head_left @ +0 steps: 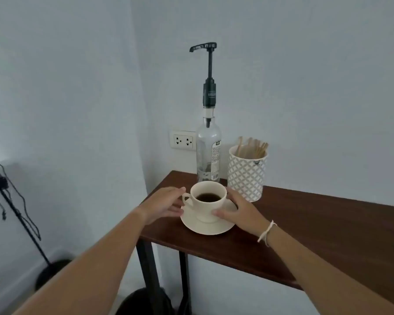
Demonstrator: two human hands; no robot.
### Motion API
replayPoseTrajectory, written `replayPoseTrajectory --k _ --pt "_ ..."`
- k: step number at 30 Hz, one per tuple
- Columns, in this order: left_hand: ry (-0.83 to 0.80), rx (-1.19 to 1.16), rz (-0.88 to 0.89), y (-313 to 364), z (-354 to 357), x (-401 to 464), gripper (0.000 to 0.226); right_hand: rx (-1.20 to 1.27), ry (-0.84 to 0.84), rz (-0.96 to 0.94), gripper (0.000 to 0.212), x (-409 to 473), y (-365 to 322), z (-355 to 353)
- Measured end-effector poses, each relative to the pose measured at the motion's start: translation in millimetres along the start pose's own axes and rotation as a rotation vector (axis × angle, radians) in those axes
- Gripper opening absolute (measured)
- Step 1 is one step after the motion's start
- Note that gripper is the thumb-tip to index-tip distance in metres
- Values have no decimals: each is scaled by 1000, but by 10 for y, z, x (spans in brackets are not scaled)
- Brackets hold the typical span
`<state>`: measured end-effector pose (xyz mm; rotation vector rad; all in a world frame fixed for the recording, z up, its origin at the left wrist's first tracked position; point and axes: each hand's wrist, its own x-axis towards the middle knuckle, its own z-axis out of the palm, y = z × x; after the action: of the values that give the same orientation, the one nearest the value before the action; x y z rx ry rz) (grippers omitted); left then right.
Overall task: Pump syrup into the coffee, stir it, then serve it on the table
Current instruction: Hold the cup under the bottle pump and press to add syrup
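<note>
The person is standing at a dark wooden side table (316, 226) and reaching both arms toward a white coffee cup (208, 201) that is sitting on a white saucer (205, 228) near the table's left end.

Hand state:
- The left hand (163, 204) is lying open, fingers extended, just beside the cup handle and the saucer's left rim. Whether the fingertips are touching the handle cannot be told.
- The right hand (239, 212) is resting loosely curved against the cup's right wall, thumb low on the cup near its foot. It is cupping, not lifting; the cup is sitting fully on the saucer.

Positions relative to the hands:
- The syrup bottle (208, 153), clear glass with a tall black pump (209, 71), is standing directly beyond the cup, between the two hands and farther from the person. Its nozzle is pointing left, high above the cup.
- A patterned white holder (247, 173) containing wooden stir sticks (251, 147) is standing just beyond the right hand, beside the bottle.
- A wall socket (183, 140) is showing behind the bottle, beyond the left hand.

Task progress, as a judgement:
- The cup is holding dark coffee (208, 197), filled low.
- The pump head is standing fully raised with no hand on it, and no stick is in the cup. Whether any syrup has gone in cannot be read from the liquid.
- The hands appear to be positioning the cup under the nozzle, which suggests an early stage.
- Pumping, stirring and serving all appear to be outstanding.
</note>
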<state>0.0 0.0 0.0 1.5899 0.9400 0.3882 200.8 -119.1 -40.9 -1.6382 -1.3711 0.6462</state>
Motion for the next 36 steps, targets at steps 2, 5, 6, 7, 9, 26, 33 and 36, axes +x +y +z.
replayPoseTrajectory --k 2,5,6,7,9,26,33,36 --pt "-21 -60 -35 25 61 -3 40 20 -26 -21 69 49 -3 -5" --pt "-56 -101 -76 36 118 -2 33 58 -72 -46 57 106 32 13" --pt "-57 -105 -79 35 125 7 32 64 -74 -46 57 106 11 19" --pt "-60 -113 -84 35 125 18 32 81 -73 -53 58 115 19 22" --pt "-75 -136 -105 21 105 48 29 104 -77 -59 60 144 78 35" --pt "-89 -131 -32 419 -118 76 27 153 -32 -111 70 371 -269 -96" --pt "-21 -88 76 1055 -386 -75 23 211 10 -196 63 630 -805 -314" --pt "-10 -79 126 1294 -505 -107 24 173 42 -233 61 743 -1050 -415"
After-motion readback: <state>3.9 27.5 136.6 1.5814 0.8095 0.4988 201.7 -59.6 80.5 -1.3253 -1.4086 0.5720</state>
